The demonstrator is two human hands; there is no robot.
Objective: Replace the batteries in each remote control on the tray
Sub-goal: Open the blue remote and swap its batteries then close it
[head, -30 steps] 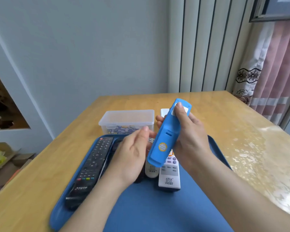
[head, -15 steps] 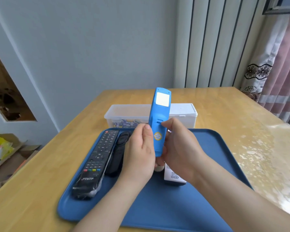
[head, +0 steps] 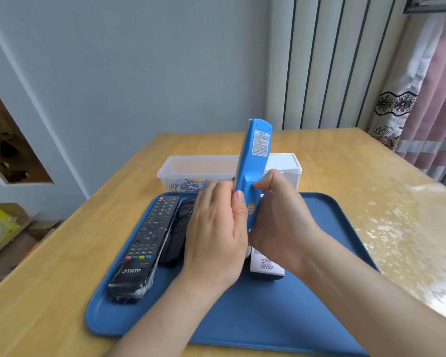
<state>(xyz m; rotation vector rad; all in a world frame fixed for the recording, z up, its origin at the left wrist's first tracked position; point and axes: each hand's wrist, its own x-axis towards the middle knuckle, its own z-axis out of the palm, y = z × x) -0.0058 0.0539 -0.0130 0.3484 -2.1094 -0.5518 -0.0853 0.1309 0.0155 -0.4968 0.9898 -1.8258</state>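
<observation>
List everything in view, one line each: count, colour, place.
blue remote: one, blue, held upright above the tray
large remote: one, black, plastic-wrapped, left side of tray
slim remote: one, black, beside the large remote
white remote: one, white, on tray, mostly hidden by the hands
tray: one, blue, on the table
box: one, clear, behind the tray
batteries: several, blue and yellow, inside the box
table: one, wooden
curtain: one, pink, far right
cardboard boxes: some, brown, floor at left
left hand: holds the blue remote's left edge
right hand: holds the blue remote, thumb on its back
</observation>
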